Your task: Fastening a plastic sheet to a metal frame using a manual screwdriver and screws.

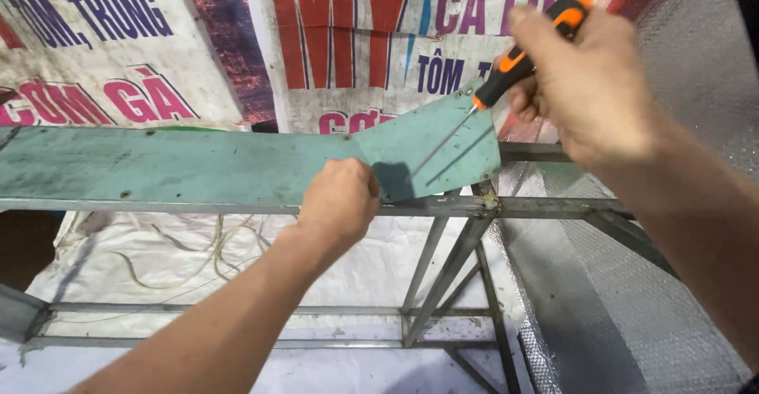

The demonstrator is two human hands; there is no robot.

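Observation:
My right hand (581,82) grips the black and orange handle of a screwdriver (514,66) at the upper right. Its thin shaft slants down-left, and the tip meets a green metal sheet (174,165). That sheet lies along the top of a grey metal frame (466,240), and its right end is bent upward. My left hand (340,200) is closed into a fist and rests on the sheet's front edge, just left of the screwdriver tip. What lies under the fist is hidden.
Printed banners (118,54) hang behind the frame. Silver bubble foil (632,299) covers the right side. White sheeting (198,267) with loose pale cords lies below the frame's bars. Diagonal struts cross under the corner.

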